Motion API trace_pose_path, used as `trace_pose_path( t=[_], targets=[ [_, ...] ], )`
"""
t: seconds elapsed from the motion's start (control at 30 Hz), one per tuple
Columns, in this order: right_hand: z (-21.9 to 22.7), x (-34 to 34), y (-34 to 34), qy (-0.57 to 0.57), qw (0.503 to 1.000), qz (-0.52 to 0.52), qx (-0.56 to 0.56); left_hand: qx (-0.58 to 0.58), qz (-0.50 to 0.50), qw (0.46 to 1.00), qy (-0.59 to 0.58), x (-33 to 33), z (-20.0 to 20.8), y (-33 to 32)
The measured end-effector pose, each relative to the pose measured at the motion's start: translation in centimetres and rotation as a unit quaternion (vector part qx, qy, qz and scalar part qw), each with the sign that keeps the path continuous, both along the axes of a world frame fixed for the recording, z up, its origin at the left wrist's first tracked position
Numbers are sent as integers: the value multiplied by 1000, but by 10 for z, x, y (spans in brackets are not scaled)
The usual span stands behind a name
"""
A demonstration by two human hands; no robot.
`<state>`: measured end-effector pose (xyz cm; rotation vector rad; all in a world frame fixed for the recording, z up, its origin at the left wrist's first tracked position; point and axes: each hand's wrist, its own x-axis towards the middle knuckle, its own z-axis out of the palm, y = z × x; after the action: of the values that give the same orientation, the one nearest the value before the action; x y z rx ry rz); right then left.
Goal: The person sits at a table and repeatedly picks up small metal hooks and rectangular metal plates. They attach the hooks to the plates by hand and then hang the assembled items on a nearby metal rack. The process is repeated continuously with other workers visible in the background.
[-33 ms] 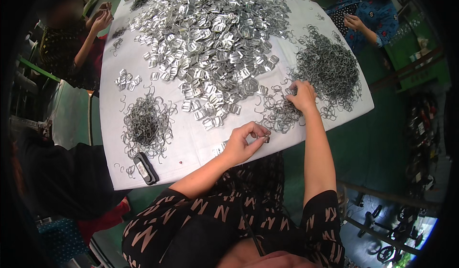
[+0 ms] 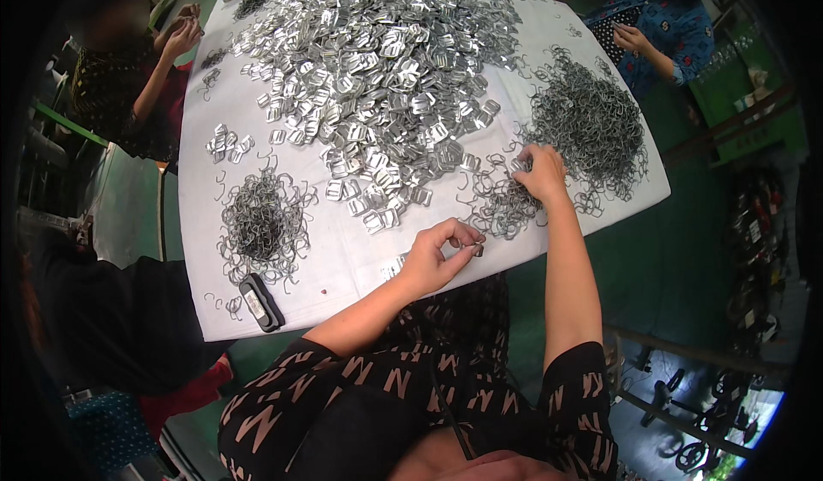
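Observation:
My left hand (image 2: 435, 256) is closed in a pinch above the table's near edge. Between thumb and fingertips sits a small metal piece (image 2: 478, 244), too small to tell its exact kind. My right hand (image 2: 543, 174) reaches down to a small heap of bent wire rings (image 2: 506, 208), its thumb and fingers curled together at the heap's far side. Whatever its fingertips grip is mostly hidden among the rings. Beyond both hands spreads a large pile of flat silver slotted buckles (image 2: 377, 78), its near tip ending to the left of the small heap.
A bigger mound of wire rings (image 2: 587, 121) lies on the right of the white-covered table (image 2: 343, 254). Another ring heap (image 2: 261, 219) is on the left, near a black oblong object (image 2: 261, 303). Several buckles (image 2: 228, 143) lie apart. One person works at each far side.

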<state>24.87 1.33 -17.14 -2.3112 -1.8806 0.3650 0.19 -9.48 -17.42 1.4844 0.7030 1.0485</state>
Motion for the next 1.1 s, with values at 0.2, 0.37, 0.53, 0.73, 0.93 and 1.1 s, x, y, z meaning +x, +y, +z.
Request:
trace_pose_path(
  t=[0.2,0.37,0.53,0.73,0.93,1.1],
  targets=[
    [2,-4,-7,27,991,42,121,15,29,999,-6,-1,-5,5],
    [6,4,-13,330,931,37,154,8,31,999,13,-2,-7,12],
    [32,-13,-38,539,834,27,118,58,48,996,47,8,2,28],
    [51,-23,-63,569,820,31,52,111,78,989,62,29,5,47],
    [58,-38,-86,572,815,47,84,155,83,977,122,33,2,43],
    [51,-35,-96,539,831,29,135,199,43,974,95,28,0,48]
  ],
)
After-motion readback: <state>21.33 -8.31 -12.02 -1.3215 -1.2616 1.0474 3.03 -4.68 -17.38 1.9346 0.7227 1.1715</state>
